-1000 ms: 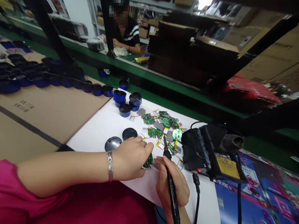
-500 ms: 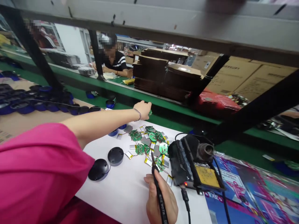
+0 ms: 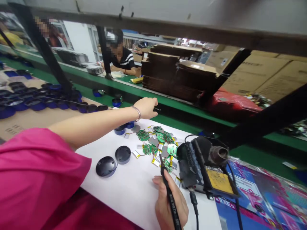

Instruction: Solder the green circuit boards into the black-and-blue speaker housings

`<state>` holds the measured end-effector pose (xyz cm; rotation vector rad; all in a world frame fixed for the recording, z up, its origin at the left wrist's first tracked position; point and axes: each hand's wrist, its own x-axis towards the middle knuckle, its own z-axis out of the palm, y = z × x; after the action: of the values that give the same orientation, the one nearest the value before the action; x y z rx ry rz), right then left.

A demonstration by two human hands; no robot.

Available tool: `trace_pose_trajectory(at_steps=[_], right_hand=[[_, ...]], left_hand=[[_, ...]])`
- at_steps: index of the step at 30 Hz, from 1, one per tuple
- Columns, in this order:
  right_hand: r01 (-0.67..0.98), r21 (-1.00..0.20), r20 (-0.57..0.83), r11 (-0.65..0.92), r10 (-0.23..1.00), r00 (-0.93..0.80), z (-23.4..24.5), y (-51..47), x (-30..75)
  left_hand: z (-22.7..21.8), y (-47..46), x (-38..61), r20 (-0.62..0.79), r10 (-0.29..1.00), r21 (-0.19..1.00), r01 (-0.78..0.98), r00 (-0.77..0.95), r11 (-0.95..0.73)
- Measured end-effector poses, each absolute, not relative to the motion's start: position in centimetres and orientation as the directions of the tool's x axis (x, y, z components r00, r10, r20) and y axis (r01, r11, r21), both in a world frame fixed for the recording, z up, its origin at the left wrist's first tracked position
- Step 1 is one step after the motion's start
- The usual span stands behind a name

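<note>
My left hand [image 3: 146, 108] is stretched out past the far edge of the white work sheet [image 3: 134, 191], above the green belt. Its fingers are bent down over a small circuit board [image 3: 157, 109], seen nearly edge-on and mostly hidden. My right hand [image 3: 170, 201] grips a black soldering iron [image 3: 170, 199] like a pen. The iron's tip points at a heap of green circuit boards [image 3: 160, 137] with small silver batteries [image 3: 155, 162] wired on. To the left lie two round black shells [image 3: 106, 166], side by side on the sheet.
A soldering station [image 3: 192, 166] with a yellow sponge [image 3: 218, 180] and iron holder stands at right. Many blue-black round shells [image 3: 35, 102] fill the cardboard at left. A shelf beam [image 3: 153, 25] crosses overhead. Across the belt sits a co-worker [image 3: 122, 60] beside stacked dark cardboard [image 3: 160, 72].
The view has shifted slightly, so most things sit further right. At my left hand, the board's green face has turned to a thin edge. My right hand still holds the iron.
</note>
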<state>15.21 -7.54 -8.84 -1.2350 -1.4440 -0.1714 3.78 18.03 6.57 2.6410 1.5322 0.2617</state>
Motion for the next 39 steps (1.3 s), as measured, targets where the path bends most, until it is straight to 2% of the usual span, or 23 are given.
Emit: trace_pose_trajectory(at_steps=[2,6,8,13,15,19,22,25,30,35,39], right_hand=[[0.75,-0.513,0.796,0.417,0.559,0.234,-8.8,-7.7,15.2],[0.771,-0.501,0.788,0.393,0.576,0.218,-8.6,-7.9,15.2],[0.777,-0.499,0.791,0.385,0.568,0.227,-8.5,-8.0,15.2],[0.833,-0.461,0.8,0.307,0.55,0.241,-7.6,-8.3,15.0],[0.858,-0.433,0.807,0.275,0.543,0.233,-7.1,-8.4,15.0],[0.872,-0.412,0.836,0.263,0.491,0.247,-6.0,-8.6,15.4],[0.828,-0.499,0.791,0.255,0.524,0.315,-5.3,-8.9,15.7],[0.765,-0.595,0.737,0.244,0.546,0.399,-4.5,-9.1,15.5],[0.578,-0.757,0.632,0.306,0.57,0.525,-3.4,-9.0,14.7],[0.48,-0.808,0.567,0.342,0.672,0.476,-3.8,-8.7,14.9],[0.513,-0.791,0.56,0.334,0.732,0.387,-4.0,-7.7,15.4]], left_hand=[[7.0,15.2,1.4,0.034,0.858,0.187,0.84,0.512,-0.509],[6.4,9.6,-3.0,-0.211,0.811,0.263,0.831,0.545,-0.49],[5.5,7.7,-4.5,-0.283,0.807,0.221,0.854,0.519,-0.471],[3.1,5.7,-5.3,-0.351,0.827,0.092,0.895,0.439,-0.436],[2.8,4.9,-4.7,-0.342,0.823,0.058,0.885,0.453,-0.462],[3.0,2.6,-3.0,-0.22,0.803,0.025,0.826,0.553,-0.562],[3.3,2.2,-1.8,-0.248,0.762,0.091,0.798,0.598,-0.596],[3.2,4.1,-0.7,-0.281,0.777,0.162,0.826,0.563,-0.54],[1.1,7.8,0.5,-0.312,0.799,0.148,0.857,0.514,-0.494],[-0.9,8.3,0.5,-0.309,0.726,0.211,0.789,0.614,-0.578],[-0.1,8.5,-0.4,-0.194,0.677,0.246,0.704,0.71,-0.667]])
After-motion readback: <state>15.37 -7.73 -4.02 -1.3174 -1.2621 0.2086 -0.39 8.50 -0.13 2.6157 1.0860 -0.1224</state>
